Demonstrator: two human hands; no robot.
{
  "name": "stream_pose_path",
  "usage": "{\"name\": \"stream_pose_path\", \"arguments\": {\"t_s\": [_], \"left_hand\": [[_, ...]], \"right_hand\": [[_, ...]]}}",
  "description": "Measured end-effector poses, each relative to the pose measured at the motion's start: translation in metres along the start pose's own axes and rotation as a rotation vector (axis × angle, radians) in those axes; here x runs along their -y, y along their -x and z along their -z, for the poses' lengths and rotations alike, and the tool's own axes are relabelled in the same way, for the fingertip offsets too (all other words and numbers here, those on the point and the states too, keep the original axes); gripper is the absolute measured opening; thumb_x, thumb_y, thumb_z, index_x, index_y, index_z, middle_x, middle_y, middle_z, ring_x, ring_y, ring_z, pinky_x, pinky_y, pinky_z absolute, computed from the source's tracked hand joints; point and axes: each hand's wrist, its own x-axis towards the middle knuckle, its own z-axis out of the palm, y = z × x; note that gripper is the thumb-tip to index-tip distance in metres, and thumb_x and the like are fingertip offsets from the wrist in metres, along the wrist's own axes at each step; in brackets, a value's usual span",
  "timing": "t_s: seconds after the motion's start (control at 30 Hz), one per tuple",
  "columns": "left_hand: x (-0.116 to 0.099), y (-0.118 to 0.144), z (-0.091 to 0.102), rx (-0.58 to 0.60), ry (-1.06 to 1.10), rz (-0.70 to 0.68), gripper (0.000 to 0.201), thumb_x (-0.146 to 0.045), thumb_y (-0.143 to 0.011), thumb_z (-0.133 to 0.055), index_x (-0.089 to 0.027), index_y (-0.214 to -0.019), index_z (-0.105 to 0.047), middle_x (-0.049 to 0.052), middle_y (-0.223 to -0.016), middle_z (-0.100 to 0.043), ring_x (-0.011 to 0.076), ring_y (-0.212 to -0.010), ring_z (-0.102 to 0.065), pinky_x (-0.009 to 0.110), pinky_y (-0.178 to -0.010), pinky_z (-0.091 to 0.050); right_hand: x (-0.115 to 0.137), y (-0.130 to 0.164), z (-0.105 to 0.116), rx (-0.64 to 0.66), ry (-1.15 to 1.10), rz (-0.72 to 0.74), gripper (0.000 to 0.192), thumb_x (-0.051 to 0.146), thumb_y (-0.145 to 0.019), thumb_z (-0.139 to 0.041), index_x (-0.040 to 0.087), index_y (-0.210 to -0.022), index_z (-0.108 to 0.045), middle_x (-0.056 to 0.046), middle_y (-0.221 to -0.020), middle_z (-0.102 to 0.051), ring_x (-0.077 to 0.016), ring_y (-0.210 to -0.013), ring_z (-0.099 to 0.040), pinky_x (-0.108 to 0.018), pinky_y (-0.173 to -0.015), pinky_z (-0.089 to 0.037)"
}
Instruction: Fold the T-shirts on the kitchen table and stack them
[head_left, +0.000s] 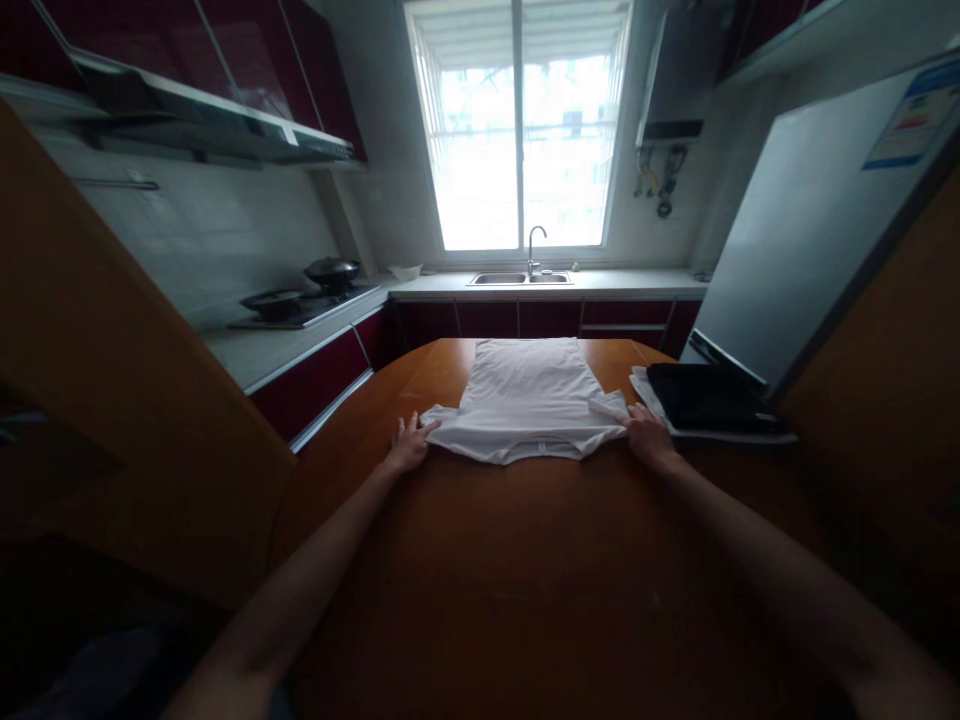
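Note:
A white T-shirt (529,390) lies spread on the brown wooden table (525,540), its neckline facing me and its hem toward the window. Beside the left sleeve, my left hand (410,442) rests with its fingers apart, and one digit touches the sleeve's edge. My right hand (651,436) is closed at the end of the right sleeve, where the cloth meets the fingers. Part of that sleeve is folded up over the shirt. Close to my right hand is a stack of folded clothes with a black garment (705,397) on top and white cloth beneath.
Beyond the table runs a counter with a sink (499,279) and a faucet (534,248) under a bright window. On the left, pans (332,270) sit on the stove below a range hood (217,120). A refrigerator (810,220) stands at the right.

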Motion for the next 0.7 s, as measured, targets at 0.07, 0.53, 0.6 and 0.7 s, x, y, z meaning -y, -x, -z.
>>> {"name": "stream_pose_path", "arguments": {"t_s": [0.07,0.53,0.6,0.7], "left_hand": [[0.003,0.013,0.004,0.032,-0.012,0.095,0.069,-0.018,-0.088,-0.050,-0.033,-0.155,-0.039,0.012,-0.167,-0.021,0.0463,-0.151,-0.013,0.070,-0.113,-0.023],[-0.121,0.116,-0.013,-0.064,0.234,-0.671,0.039,-0.031,-0.100,-0.050,-0.022,-0.137,-0.058,0.010,-0.149,-0.052,0.0271,-0.142,-0.043,0.045,-0.118,-0.038],[-0.116,0.125,-0.011,-0.094,0.237,-0.674,0.036,-0.029,-0.099,-0.052,-0.024,-0.133,-0.061,0.009,-0.148,-0.053,0.0272,-0.141,-0.045,0.046,-0.117,-0.040],[-0.120,0.134,-0.007,-0.139,0.209,-0.705,0.039,-0.031,-0.100,-0.052,-0.025,-0.138,-0.058,0.008,-0.150,-0.051,0.0274,-0.143,-0.042,0.048,-0.118,-0.037]], "right_hand": [[0.001,0.014,-0.001,0.001,0.049,-0.011,0.046,0.003,-0.089,-0.042,0.014,-0.124,-0.069,-0.016,-0.154,-0.046,-0.0328,-0.146,-0.034,-0.053,-0.116,-0.031],[0.058,0.089,0.013,-0.062,-0.400,0.559,0.037,0.031,-0.099,-0.050,0.022,-0.132,-0.066,-0.012,-0.143,-0.057,-0.0271,-0.134,-0.050,-0.045,-0.113,-0.042],[0.060,0.104,0.016,-0.072,-0.408,0.570,0.039,0.034,-0.100,-0.050,0.023,-0.135,-0.064,-0.012,-0.146,-0.055,-0.0278,-0.137,-0.048,-0.046,-0.114,-0.041],[0.070,0.121,0.024,-0.087,-0.393,0.588,0.042,0.041,-0.099,-0.053,0.026,-0.138,-0.062,-0.011,-0.155,-0.046,-0.0314,-0.145,-0.036,-0.052,-0.117,-0.036]]}}
